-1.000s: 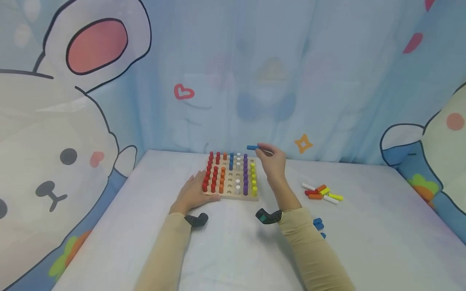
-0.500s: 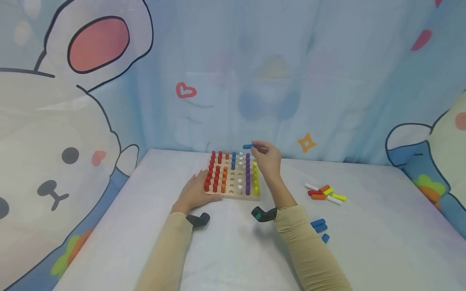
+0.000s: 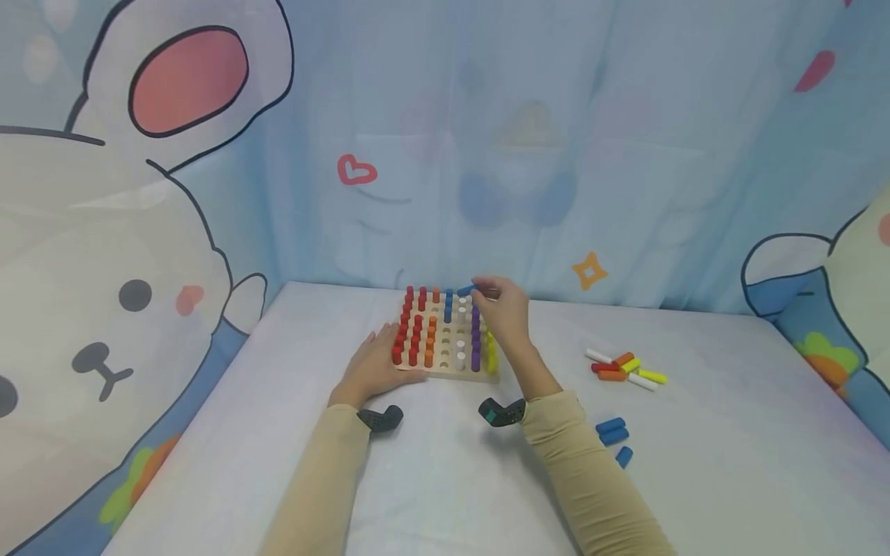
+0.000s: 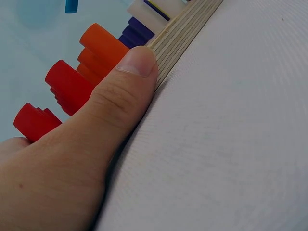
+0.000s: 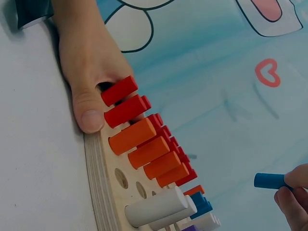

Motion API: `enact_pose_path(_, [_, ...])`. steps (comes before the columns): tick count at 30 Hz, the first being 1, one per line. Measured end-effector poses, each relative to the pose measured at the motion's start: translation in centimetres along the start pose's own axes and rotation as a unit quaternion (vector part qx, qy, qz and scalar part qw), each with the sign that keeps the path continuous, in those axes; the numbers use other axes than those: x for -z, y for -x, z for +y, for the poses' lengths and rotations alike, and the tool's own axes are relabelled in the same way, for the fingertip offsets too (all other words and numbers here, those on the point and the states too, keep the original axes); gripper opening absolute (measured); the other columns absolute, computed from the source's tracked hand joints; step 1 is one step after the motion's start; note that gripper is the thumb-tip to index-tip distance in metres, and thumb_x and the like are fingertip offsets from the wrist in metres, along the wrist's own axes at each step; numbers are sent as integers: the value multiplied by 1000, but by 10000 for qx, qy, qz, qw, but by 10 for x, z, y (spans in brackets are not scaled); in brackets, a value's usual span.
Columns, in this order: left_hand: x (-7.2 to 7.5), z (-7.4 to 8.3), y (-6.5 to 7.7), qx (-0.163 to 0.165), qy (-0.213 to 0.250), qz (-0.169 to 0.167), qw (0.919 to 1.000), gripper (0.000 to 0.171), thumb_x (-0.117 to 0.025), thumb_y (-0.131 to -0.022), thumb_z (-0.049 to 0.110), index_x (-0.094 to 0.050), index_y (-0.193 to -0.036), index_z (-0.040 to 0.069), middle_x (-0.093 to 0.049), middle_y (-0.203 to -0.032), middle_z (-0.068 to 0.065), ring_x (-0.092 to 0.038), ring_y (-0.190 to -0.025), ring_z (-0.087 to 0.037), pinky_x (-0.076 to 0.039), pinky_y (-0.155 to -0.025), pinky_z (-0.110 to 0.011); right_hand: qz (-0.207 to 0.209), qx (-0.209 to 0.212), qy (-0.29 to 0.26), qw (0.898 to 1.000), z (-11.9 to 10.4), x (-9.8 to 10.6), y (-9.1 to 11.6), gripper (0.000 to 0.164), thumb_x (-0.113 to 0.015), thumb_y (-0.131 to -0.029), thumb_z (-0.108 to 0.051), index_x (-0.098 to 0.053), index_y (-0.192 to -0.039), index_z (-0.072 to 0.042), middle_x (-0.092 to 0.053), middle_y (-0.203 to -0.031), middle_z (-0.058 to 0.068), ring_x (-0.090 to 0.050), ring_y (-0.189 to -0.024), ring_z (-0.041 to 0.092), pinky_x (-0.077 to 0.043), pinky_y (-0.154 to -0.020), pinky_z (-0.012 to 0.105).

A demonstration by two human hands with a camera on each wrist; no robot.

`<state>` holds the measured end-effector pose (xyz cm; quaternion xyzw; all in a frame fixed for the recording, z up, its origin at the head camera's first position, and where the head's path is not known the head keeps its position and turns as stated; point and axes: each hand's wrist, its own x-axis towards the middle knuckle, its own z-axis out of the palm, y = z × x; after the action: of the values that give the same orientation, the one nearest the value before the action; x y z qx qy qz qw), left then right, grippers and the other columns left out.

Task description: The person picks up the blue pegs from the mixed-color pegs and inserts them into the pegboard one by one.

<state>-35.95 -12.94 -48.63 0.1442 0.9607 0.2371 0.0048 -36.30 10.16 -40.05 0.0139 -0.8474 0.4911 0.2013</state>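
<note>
A wooden pegboard [image 3: 480,377] with rows of red, orange, blue, white, purple and yellow pegs lies on the table. My left hand [image 3: 374,367] rests against its front left corner. The thumb [image 4: 127,79] lies along the front edge, and the other fingers extend by the left side. Between thumb and fingertips, my right hand [image 3: 506,313] pinches a blue peg [image 5: 269,181] by one end. That peg is held above the back rows, apart from the board in the right wrist view. Uncovered holes [image 5: 121,178] show among the pegs. My right hand hides part of the back right corner.
Right of the board lies a loose pile of white, orange, red and yellow pegs [image 3: 612,376]. Nearer me, beside the right sleeve [image 3: 580,455], are loose blue pegs [image 3: 615,437]. A printed curtain [image 3: 417,232] hangs behind the white table [image 3: 445,479].
My right hand has moved left and slightly down with the blue peg, which now tilts over the back rows. My left hand keeps its place at the board's corner.
</note>
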Motion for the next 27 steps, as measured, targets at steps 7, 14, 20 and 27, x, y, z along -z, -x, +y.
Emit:
enact_pose_path(7, [-1, 1, -2, 30, -7, -26, 10000, 116, -67, -66, 74, -20, -152, 13, -25, -158, -5, -17, -148, -20, -11, -122, -39, -220, 41, 234, 9995, 4, -4, 1, 25, -65, -88, -15, -66, -112, -7, -67, -115, 13, -64, -108, 28, -55, -91, 35])
enact_pose_path(14, [0, 1, -2, -14, 8, -1, 10000, 116, -67, -66, 74, -21, -152, 11, -26, -157, -7, -18, -148, -21, -11, -122, -40, -425, 38, 313, 9986, 5, -7, 1, 23, -66, -87, -13, -68, -109, -7, -66, -114, 13, -65, -107, 29, -55, -90, 37])
enact_pose_path(20, [-1, 0, -3, 29, -73, -32, 10000, 117, -66, -65, 76, -20, -152, 12, -24, -158, -5, -16, -148, -19, -11, -122, -39, -517, 132, 555, 9970, 11, -13, 2, 23, -67, -88, -14, -68, -109, -8, -67, -113, 12, -65, -107, 27, -55, -91, 36])
enact_pose_path(27, [-1, -1, -2, 29, -63, -18, 10000, 117, -66, -66, 75, -20, -152, 11, -24, -158, -6, -16, -148, -20, -11, -122, -39, -634, 285, 910, 9934, 15, -21, 3, 23, -67, -88, -14, -69, -110, -8, -69, -110, 10, -66, -103, 25, -54, -91, 37])
